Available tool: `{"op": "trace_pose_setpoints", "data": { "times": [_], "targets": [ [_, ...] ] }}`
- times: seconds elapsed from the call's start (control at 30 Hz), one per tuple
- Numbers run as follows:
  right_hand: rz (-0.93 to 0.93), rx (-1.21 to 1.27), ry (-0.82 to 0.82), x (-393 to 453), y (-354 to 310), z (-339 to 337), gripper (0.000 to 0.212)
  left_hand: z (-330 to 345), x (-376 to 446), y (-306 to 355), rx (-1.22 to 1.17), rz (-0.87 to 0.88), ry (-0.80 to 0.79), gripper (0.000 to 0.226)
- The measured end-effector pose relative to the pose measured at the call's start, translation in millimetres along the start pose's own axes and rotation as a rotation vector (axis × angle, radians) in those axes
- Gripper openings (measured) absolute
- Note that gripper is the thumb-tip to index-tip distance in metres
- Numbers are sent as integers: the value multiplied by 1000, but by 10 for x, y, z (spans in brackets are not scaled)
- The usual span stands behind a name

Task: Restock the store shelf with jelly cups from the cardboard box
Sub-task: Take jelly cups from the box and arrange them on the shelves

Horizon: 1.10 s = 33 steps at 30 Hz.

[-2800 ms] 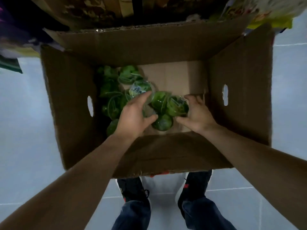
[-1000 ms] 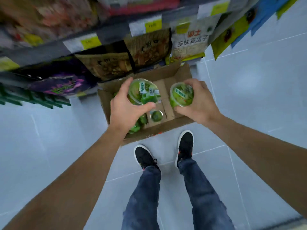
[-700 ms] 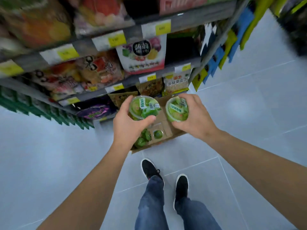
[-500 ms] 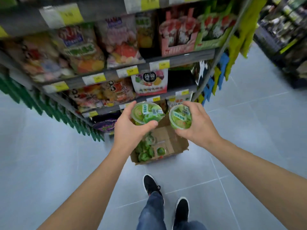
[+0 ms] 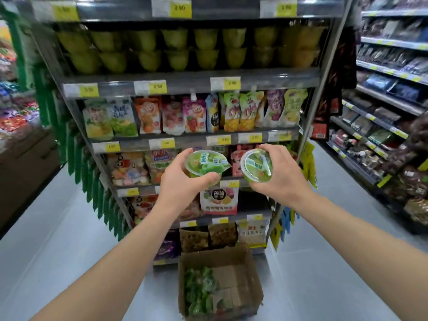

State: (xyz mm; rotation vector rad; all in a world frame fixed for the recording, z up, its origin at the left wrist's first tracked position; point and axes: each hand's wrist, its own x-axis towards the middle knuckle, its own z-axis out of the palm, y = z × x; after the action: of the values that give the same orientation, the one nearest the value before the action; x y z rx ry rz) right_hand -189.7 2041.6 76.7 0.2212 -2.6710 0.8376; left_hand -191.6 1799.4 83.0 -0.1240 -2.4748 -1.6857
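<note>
My left hand [image 5: 183,185] grips a green jelly cup [image 5: 205,162] with its film lid facing up. My right hand [image 5: 281,176] grips a second green jelly cup [image 5: 256,166], lid tilted toward me. Both cups are held in front of the middle shelves of the store shelf [image 5: 190,82]. On the upper shelf stand two stacked rows of green jelly cups [image 5: 176,50]. The open cardboard box [image 5: 245,267] sits on the floor below my hands, with several green jelly cups [image 5: 199,290] left in its left half.
Fruit pouch drinks [image 5: 192,114] and snack bags [image 5: 218,200] fill the lower shelves. Hanging packets [image 5: 333,70] line the shelf's right post. Another shelving unit [image 5: 391,107] stands at the right across a grey tiled aisle [image 5: 324,262]. Green hanging items [image 5: 76,158] edge the left side.
Both hands took a jelly cup out of the box and rose with them. My view lifted from the box to the shelf front, and the upper shelf of jelly cups came into sight.
</note>
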Motion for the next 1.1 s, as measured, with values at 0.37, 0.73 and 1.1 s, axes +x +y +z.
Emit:
{"op": "trace_pose_setpoints", "data": {
  "times": [0.37,0.73,1.1],
  "targets": [
    [-69,-43,188,1109,-316,-421,84,-371,1006,547,-17,178,59,80],
    [-143,-25,323,2407,18,-870,80,6,2122,1017,-89,231,157,83],
    [-129,84,249,3317,383,-767,76,401,2664,1157,-55,225,277,81]
  ]
}}
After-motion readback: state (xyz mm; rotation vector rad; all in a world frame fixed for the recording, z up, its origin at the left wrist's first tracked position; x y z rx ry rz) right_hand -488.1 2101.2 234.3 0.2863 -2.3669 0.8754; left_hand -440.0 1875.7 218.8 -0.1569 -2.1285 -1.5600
